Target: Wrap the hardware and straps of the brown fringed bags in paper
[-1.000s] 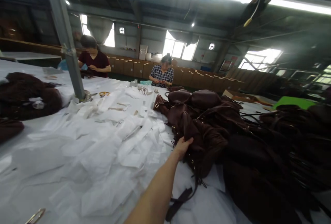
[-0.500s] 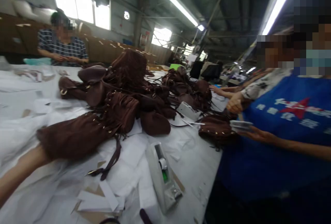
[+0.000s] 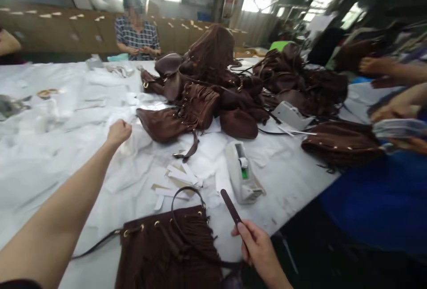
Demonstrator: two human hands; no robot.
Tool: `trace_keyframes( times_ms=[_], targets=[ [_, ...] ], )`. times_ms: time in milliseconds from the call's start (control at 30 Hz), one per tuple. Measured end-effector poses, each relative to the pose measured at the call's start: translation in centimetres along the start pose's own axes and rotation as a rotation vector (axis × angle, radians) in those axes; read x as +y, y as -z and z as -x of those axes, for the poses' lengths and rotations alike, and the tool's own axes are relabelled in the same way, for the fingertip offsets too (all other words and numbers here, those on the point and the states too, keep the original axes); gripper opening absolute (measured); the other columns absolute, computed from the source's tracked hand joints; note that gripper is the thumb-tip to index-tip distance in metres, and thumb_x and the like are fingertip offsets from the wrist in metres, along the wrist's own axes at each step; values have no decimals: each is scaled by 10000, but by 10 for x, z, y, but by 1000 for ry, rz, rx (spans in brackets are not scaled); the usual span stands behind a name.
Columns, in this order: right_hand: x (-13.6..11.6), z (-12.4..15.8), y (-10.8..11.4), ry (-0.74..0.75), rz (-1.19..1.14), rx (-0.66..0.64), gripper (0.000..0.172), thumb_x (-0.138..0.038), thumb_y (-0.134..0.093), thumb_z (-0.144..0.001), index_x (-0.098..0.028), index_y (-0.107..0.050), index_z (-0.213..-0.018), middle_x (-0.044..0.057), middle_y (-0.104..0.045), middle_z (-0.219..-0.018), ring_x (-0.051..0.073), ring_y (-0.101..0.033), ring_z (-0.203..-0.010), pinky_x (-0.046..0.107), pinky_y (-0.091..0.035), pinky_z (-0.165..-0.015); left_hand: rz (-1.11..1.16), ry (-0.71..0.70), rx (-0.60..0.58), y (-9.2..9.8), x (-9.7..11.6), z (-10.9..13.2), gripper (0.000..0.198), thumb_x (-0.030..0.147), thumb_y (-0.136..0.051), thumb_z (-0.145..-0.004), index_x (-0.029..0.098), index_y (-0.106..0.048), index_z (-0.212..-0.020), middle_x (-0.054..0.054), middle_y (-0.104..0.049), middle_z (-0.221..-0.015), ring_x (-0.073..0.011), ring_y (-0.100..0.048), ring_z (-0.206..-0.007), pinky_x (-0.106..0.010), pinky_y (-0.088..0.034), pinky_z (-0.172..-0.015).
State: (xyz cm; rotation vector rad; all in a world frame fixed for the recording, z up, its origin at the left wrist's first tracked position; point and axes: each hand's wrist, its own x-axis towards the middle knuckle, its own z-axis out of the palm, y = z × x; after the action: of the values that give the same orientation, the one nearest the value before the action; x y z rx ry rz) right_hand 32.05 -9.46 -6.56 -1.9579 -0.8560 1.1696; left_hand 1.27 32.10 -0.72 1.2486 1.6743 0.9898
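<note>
My left hand [image 3: 120, 132] is stretched out over crumpled white paper [image 3: 103, 158], left of a brown bag [image 3: 163, 124]. Its fingers are curled closed, and whether anything is in them is hidden. In my right hand [image 3: 258, 249], the thumb and fingers pinch a dark brown leather strap [image 3: 230, 204], its rounded end pointing up and away. Close to me lies a brown fringed bag [image 3: 160, 253] with gold eyelets along its top edge and a thin looped strap. A grey tape dispenser [image 3: 243, 173] stands just beyond my right hand.
More brown bags are heaped mid-table [image 3: 210, 58] and farther right [image 3: 293, 75]. A second dispenser [image 3: 292, 115] sits between them. Paper strips [image 3: 180, 175] lie at centre. At right, a co-worker's hands [image 3: 396, 111] are over another bag [image 3: 343, 142]; a person in checks [image 3: 136, 35] sits across.
My left hand has come out from the brown bag, which has sagged flatter. My right hand with the strap and the near fringed bag have come into view as the camera turned left and down.
</note>
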Motion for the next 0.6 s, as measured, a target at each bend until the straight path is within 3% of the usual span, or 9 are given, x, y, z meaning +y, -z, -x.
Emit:
trace_keyframes(
  times_ms=[67,167,233,267,367,500,600],
  targets=[
    [-9,13,-3,-45,-41,-211,452,-594,-442,-857,-180,-594,-955,-58,-496,-446,69,-357,-303,170,-273,-322,-8,57,113,41,-2,-6,343,315,-582,-886,135,-551,-1176,-91,-592,-1164,-220,-608,-981,-431,-528,-819],
    [-19,21,-18,6,-20,-361,436,-590,-514,-801,-180,-622,-902,37,-661,-808,48,-447,-342,170,-313,-309,93,79,195,77,14,-9,375,306,-581,-891,93,-520,-1194,-93,-606,-1109,-202,-624,-916,-414,-536,-762],
    [-23,12,-35,73,1,-355,416,-569,-522,-789,-176,-628,-874,68,-644,-995,44,-489,-379,170,-332,-306,189,67,203,96,27,-4,361,302,-576,-895,101,-525,-1190,-90,-608,-1103,-192,-625,-899,-398,-538,-752],
    [-24,5,-44,101,23,-341,403,-553,-523,-787,-174,-628,-872,64,-641,-988,45,-493,-386,168,-334,-307,237,56,202,105,31,0,350,301,-572,-897,106,-530,-1185,-89,-608,-1104,-187,-623,-896,-392,-538,-751],
    [-32,-15,-64,151,110,-303,345,-495,-548,-779,-160,-628,-791,10,-615,-734,52,-460,-369,162,-314,-311,366,32,206,135,38,20,313,311,-553,-907,121,-549,-1156,-82,-614,-1087,-173,-621,-868,-368,-539,-735],
    [-57,-29,-72,213,170,-287,288,-412,-542,-808,-156,-647,-730,-50,-480,-463,80,-431,-364,181,-322,-364,489,44,210,165,31,52,302,330,-521,-922,116,-553,-1133,-65,-627,-1008,-148,-620,-784,-326,-536,-673],
    [-82,-39,-69,331,187,-214,240,-375,-562,-808,-168,-682,-814,7,-628,-662,124,-560,-557,215,-407,-504,544,85,210,173,15,79,257,318,-533,-916,132,-575,-1088,-46,-631,-956,-132,-612,-730,-292,-535,-629]
  ],
)
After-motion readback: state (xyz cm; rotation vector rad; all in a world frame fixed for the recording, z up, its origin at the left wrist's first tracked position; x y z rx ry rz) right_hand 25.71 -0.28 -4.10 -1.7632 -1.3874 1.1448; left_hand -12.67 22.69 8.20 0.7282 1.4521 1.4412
